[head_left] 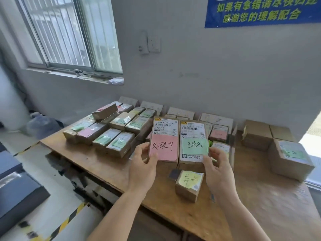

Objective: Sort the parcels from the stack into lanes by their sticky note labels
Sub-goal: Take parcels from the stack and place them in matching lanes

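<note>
My left hand (144, 164) grips a cardboard parcel with a pink sticky note (164, 146), held upright above the wooden table (111, 164). Beside it, my right hand (218, 167) grips a second parcel with a green sticky note (194, 145), also upright and facing me. The two parcels touch side by side. A small parcel with a yellow sticky note (190, 183) lies on the table just below them. The stack of parcels (107, 129) with green and pink notes fills the table's far left.
More parcels with notes sit behind the held ones near white lane cards (180, 113) along the wall. Larger cardboard boxes (288, 157) stand at the right. A dark small block (173, 174) lies by the yellow-note parcel. Floor with hazard tape lies left.
</note>
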Demonstrator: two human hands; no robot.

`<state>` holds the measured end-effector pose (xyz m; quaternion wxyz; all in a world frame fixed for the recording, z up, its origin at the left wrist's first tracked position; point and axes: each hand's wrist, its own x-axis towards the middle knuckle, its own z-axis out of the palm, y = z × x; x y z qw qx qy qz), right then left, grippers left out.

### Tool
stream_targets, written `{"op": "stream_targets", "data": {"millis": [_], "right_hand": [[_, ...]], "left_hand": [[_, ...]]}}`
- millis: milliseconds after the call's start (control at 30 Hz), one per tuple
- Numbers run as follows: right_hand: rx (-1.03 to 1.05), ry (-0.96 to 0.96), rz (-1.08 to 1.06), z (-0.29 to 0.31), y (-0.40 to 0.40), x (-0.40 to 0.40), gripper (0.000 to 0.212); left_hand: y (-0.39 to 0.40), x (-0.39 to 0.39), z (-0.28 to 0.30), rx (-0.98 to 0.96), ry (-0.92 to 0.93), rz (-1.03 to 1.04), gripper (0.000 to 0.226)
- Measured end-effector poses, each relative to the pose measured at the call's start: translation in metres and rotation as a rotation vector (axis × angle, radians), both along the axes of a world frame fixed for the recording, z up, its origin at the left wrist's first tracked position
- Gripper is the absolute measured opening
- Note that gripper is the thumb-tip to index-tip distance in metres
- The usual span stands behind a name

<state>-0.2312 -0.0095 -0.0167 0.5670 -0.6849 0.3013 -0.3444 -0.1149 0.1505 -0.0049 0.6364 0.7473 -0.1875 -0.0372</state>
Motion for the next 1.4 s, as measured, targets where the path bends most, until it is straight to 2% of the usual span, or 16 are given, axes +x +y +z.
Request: {"op": "stream_targets", "data": {"millis": [233,367,467,633,867,1033,1233,1300,1400], "right_hand": [[0.012,0.043,0.023,-0.005,0.046,0.037,0.021],[0.089,0.051,0.018,-0.014,0.059,0.067,0.022],[0.101,0.077,-0.007,-0.029,0.064,0.095,0.03],[0.098,0.217,-0.051,-0.064,0.064,0.159,0.045],[0.214,0.409,-0.038,-0.111,0.073,0.226,0.046],[0.219,0.458,-0.059,-0.127,0.079,0.242,0.045],[0.187,0.521,-0.121,-0.125,0.085,0.245,0.049],[0.104,0.523,-0.141,-0.115,0.086,0.248,0.05],[-0.082,0.397,-0.117,-0.087,0.091,0.262,0.048]], "left_hand": [[0.052,0.033,-0.005,-0.037,0.073,0.035,0.019],[0.062,0.06,-0.009,-0.056,0.107,0.064,0.02],[0.064,0.086,-0.01,-0.045,0.127,0.091,0.021],[0.068,0.141,-0.01,-0.026,0.138,0.14,0.018],[0.061,0.212,-0.016,-0.001,0.166,0.133,0.02],[0.063,0.235,-0.025,0.003,0.194,0.137,0.027],[0.069,0.246,-0.035,-0.037,0.298,0.065,0.022],[0.07,0.252,-0.039,-0.064,0.328,0.04,0.023],[0.07,0.267,-0.045,-0.056,0.341,-0.002,0.025]]}}
